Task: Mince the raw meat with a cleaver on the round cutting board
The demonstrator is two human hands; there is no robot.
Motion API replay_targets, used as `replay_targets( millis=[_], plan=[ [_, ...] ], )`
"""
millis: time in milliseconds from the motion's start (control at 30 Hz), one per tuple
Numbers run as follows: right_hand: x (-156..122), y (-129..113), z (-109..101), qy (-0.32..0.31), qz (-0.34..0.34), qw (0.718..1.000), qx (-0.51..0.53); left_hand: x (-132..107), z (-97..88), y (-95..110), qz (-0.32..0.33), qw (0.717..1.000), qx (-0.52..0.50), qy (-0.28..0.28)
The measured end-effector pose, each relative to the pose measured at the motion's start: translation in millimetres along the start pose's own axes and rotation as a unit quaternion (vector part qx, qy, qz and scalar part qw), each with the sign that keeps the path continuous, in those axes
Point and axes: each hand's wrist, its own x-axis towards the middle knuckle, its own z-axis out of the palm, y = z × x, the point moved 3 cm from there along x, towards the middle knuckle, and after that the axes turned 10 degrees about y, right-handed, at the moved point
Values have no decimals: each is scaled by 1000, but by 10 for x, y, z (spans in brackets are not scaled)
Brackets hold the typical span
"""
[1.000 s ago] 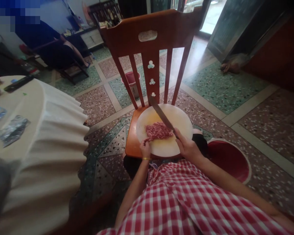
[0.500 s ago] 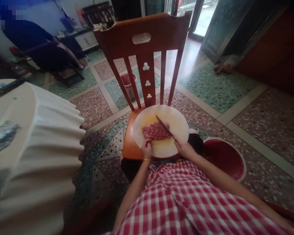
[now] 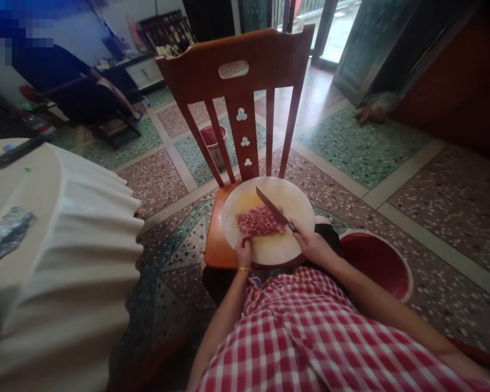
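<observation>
Head view: right hand [image 3: 315,246] clenched on knife [image 3: 271,207], blade angled over minced meat [image 3: 258,221]. Left hand [image 3: 244,252] fingers curled, touching meat's near edge on round cutting board [image 3: 275,249].

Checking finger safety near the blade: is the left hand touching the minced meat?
Touching. In the head view the left hand has its fingertips on the near left edge of the minced meat, with no gap visible.
</observation>
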Motion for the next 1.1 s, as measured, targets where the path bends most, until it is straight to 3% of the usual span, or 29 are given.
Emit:
replay_targets(
  millis=[67,133,300,500,600,700,800,900,1033,1100],
  plan=[
    [13,-77,-111,61,-35,997,36,1,1,-12,1,1000,4,2],
    [-18,-92,-103,80,-42,995,44,-1,1,-11,5,1000,9,2],
    [-150,99,136,-54,43,997,26,6,-9,-6,4,1000,16,-7],
    [-120,35,-144,79,-14,995,57,10,4,-46,-1,1000,3,-4],
    [-103,150,3,25,40,999,-13,5,2,-21,2,1000,12,-1],
    [-90,222,58,-30,77,997,3,2,-8,19,6,1000,15,-4],
    [-81,136,-100,38,32,997,64,-3,-9,38,6,1000,17,-7],
    [-102,108,-136,97,11,994,45,-8,-1,49,10,1000,20,-8],
    [-105,244,27,-13,79,997,-2,-5,-4,75,10,1000,20,-5],
    [-76,223,-36,-11,65,997,28,-1,-7,82,7,1000,24,-7]
  ],
)
